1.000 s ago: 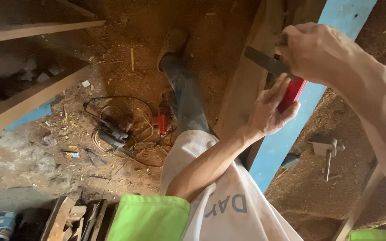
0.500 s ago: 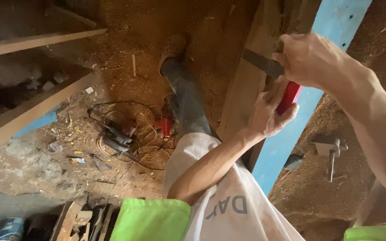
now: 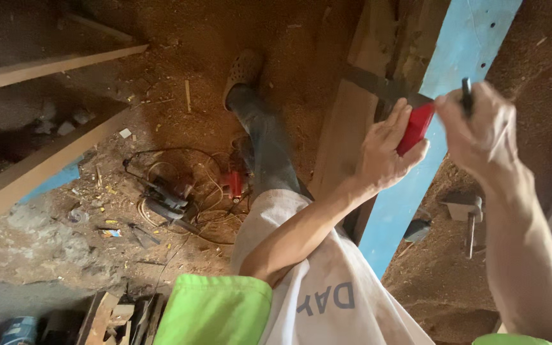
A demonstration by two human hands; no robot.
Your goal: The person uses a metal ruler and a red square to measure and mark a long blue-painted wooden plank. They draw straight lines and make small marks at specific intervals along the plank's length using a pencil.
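Note:
My left hand (image 3: 388, 150) grips the red handle of a try square (image 3: 414, 128). Its dark metal blade (image 3: 378, 84) lies across a brown wooden beam (image 3: 359, 96) beside a blue-painted board (image 3: 429, 128). My right hand (image 3: 480, 131) hovers just right of the square over the blue board and holds a thin dark pencil (image 3: 466, 96) upright between the fingers. My leg in dark trousers and a shoe (image 3: 244, 67) stands on the sawdust floor left of the beam.
A power saw (image 3: 164, 198) with tangled cords and a red tool (image 3: 233, 182) lie on the sawdust floor. Wooden planks (image 3: 46, 64) run at the left. A hammer (image 3: 469, 217) rests under the blue board. Wood scraps (image 3: 107, 316) sit at the bottom left.
My right hand has moved off the square's blade, rightward and down over the blue board, with the pencil now in view. My left hand keeps hold of the red handle.

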